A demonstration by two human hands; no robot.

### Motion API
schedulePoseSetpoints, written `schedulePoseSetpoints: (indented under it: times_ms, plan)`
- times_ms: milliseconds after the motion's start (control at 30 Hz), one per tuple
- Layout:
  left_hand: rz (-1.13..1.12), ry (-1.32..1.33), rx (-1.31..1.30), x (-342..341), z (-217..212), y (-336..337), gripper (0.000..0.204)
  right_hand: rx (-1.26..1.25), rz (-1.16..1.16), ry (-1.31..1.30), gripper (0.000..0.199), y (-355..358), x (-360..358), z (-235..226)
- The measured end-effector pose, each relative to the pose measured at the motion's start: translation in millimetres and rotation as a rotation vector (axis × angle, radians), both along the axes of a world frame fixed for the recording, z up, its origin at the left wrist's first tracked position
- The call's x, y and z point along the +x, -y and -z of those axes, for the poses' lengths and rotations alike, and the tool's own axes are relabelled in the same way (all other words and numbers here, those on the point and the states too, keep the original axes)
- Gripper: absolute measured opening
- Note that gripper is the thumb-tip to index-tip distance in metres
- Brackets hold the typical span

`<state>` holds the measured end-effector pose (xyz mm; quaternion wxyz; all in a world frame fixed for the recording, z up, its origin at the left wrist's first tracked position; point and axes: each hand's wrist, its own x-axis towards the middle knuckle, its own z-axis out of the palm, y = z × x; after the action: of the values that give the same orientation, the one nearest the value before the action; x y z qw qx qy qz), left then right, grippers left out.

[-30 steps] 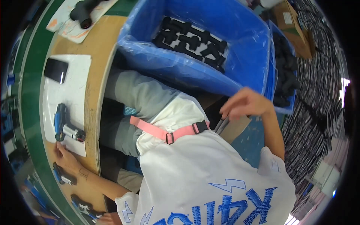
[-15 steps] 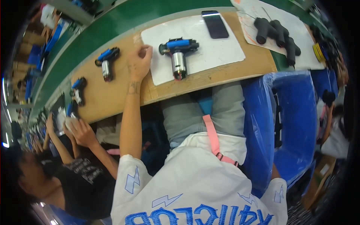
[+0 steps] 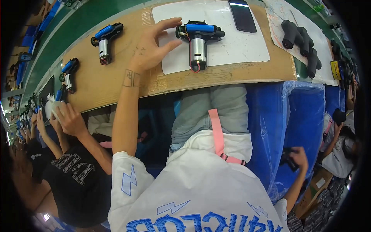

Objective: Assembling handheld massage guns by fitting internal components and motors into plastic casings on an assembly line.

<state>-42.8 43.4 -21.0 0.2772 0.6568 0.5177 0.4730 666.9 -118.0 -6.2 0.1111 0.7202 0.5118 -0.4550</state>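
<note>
Our left hand (image 3: 152, 48) is spread open, fingertips just left of the blue motor assembly (image 3: 198, 40); our right hand (image 3: 298, 157) grips a black part (image 3: 288, 158).

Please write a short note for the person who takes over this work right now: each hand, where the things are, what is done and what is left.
Left hand: open, fingers spread on the cardboard bench top, beside the blue motor unit on the white sheet.
Right hand: low at the blue bin, shut on a small black part.
Done: the part is picked up.
Left: the part is not yet at the motor unit.
</note>
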Motion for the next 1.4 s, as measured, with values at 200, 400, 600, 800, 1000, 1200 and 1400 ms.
schedulePoseSetpoints:
  times_ms: [200,400,600,800,1000,1200,1400]
  plan:
    - [0.056,0.014,-0.082,-5.3,5.3,-3.0,0.041,0.653,0.004,-0.216,0.041,-87.2,-93.8,-125.6]
    - [0.004,-0.088,0.005,11.0,-1.1,-5.3,0.039,1.037,-0.401,-0.143,0.05,-183.9,-286.7,-84.6]
    - [-0.128,-0.165,0.011,32.3,-6.3,21.8,0.039,1.137,-0.719,-0.015,0.055,-191.9,-366.3,-20.7]
    - [-0.262,-0.059,-0.068,40.5,-1.3,32.0,0.04,1.256,-0.615,-0.371,0.043,-181.2,-389.5,-35.7]
    - [-0.3,0.023,-0.101,44.7,0.2,33.0,0.041,1.076,-0.771,-0.674,0.034,-153.7,-424.3,-5.1]
    - [-0.3,0.007,-0.102,46.3,0.9,32.0,0.042,1.129,-0.829,-0.578,0.032,-156.9,-424.9,10.9]
    - [-0.292,-0.069,-0.068,43.6,1.7,32.8,0.044,1.053,-0.92,-0.423,0.033,-157.3,-426.5,-13.1]
